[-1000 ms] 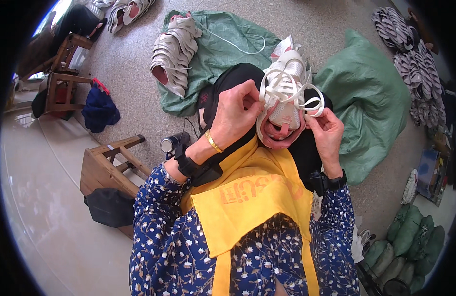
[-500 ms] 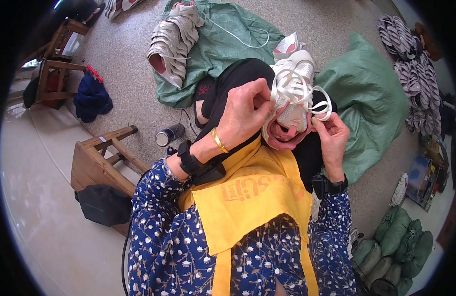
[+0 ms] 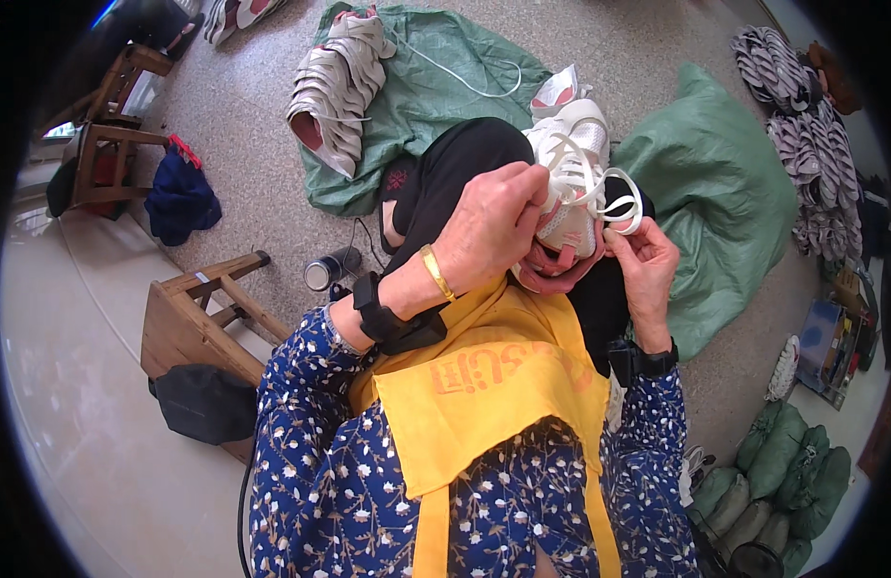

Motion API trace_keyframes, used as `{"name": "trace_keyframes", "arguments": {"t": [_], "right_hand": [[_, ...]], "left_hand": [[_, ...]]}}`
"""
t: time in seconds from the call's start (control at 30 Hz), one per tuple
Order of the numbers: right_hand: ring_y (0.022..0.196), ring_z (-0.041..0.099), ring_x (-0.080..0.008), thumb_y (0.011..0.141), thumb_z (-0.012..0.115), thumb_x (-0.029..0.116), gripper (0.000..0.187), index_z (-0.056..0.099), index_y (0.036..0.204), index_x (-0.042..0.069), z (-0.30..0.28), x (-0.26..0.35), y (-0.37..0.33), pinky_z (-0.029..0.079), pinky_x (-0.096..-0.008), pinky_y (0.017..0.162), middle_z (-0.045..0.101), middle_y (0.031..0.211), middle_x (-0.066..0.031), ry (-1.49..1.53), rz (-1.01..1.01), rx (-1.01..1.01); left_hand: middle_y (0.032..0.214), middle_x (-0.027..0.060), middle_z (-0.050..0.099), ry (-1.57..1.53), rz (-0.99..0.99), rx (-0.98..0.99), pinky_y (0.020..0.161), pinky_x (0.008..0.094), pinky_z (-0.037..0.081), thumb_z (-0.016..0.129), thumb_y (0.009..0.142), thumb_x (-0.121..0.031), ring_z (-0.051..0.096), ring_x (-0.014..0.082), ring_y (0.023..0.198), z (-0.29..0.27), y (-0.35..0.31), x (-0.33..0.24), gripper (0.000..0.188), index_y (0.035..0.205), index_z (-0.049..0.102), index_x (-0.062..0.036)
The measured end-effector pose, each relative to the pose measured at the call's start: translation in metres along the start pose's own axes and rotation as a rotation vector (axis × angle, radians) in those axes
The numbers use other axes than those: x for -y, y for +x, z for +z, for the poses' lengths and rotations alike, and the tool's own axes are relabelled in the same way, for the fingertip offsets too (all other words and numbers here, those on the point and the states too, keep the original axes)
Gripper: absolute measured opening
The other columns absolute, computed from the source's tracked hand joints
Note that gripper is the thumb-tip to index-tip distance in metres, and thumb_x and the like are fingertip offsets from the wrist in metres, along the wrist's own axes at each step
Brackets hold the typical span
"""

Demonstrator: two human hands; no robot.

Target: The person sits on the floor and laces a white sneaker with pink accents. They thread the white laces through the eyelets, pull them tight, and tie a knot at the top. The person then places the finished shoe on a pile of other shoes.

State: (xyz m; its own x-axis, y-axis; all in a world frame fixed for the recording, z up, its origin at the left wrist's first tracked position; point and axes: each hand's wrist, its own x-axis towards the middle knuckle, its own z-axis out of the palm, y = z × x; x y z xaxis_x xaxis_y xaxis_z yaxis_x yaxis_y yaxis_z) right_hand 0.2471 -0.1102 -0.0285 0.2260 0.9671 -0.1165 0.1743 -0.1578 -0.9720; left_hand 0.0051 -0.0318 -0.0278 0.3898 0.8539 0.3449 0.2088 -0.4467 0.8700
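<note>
A white sneaker (image 3: 574,135) with a pink lining rests on my lap, its heel opening toward me and its toe pointing away. White shoelace (image 3: 592,187) runs in loose loops over its tongue. My left hand (image 3: 493,217) is closed at the shoe's left side, fingertips pinched near the lace loops; the back of the hand hides most of what they grip. At the right side of the collar, my right hand (image 3: 642,255) pinches the lace between thumb and forefinger. Another white shoe part with pink inside (image 3: 557,91) shows just beyond the toe.
A row of nested white shoes (image 3: 339,91) lies on a green sack (image 3: 445,67) ahead. A fuller green sack (image 3: 705,183) is at my right. To the left stand a wooden stool (image 3: 209,323) and a dark cylinder (image 3: 332,268). Stacked shoes (image 3: 816,164) line the far right.
My left hand has turned and shifted slightly right, over the shoe's left edge, its fingers now more hidden. The right hand and the shoe have barely moved.
</note>
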Motion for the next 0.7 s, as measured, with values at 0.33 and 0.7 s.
{"name": "trace_keyframes", "arguments": {"t": [0.33,0.7], "right_hand": [[0.083,0.07,-0.0098,0.094,0.071,-0.002,0.008,0.07,0.102,-0.002,-0.006,0.004,0.002,0.059,-0.0247,0.076,0.074,0.094,-0.0041,0.013,-0.001,0.048],[0.077,0.068,-0.0055,0.093,0.072,-0.001,0.006,0.071,0.098,0.0,0.004,-0.003,-0.003,0.056,-0.0234,0.073,0.073,0.085,-0.0004,-0.018,-0.111,-0.057]], "left_hand": [[0.082,0.0175,0.058,0.013,0.024,0.04,0.063,0.0426,0.049,0.063,0.084,0.005,0.06,0.0397,0.073,-0.002,0.001,-0.002,0.012,0.09,0.054,0.001],[0.079,0.0143,0.056,0.206,0.05,0.037,0.06,0.0389,0.048,0.066,0.086,0.004,0.061,0.0331,0.067,0.008,-0.001,-0.012,0.012,0.089,0.055,-0.0007]]}}
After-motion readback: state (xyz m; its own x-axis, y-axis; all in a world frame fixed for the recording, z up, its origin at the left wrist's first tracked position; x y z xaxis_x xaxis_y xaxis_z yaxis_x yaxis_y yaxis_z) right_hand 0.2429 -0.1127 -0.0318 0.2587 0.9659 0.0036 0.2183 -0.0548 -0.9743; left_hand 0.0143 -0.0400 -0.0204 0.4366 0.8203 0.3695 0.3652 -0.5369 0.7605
